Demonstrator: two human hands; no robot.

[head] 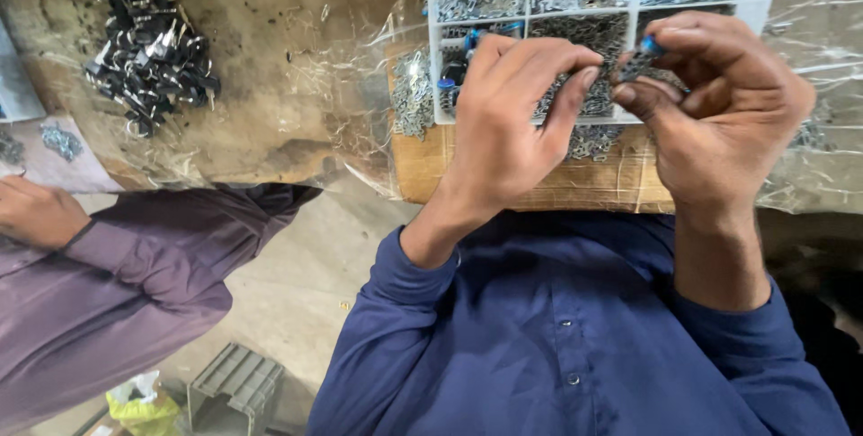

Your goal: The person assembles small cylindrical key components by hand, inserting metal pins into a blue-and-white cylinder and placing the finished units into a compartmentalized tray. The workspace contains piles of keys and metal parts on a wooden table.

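Across the worn brown workbench [270, 58] we are seeing crinkled clear plastic sheeting [360, 85] spreading under a white compartment tray [530, 4], whose cells are holding heaps of small silvery metal clips. The tray is sitting on a cardboard box [539, 186] at the bench edge. At far left a pile of black and silver parts [153, 49] is lying on the bench, and a co-worker's hand [36, 213] in a purple sleeve is resting near it.

Over the tray we are holding both hands close together. Our right hand [719, 117] is pinching a small part [643, 57], dark and ribbed with a bright blue end, between thumb and forefinger. Our left hand [512, 121] is curling its fingers toward that part, fingertips narrowed just beside it; we cannot tell whether they are gripping anything.
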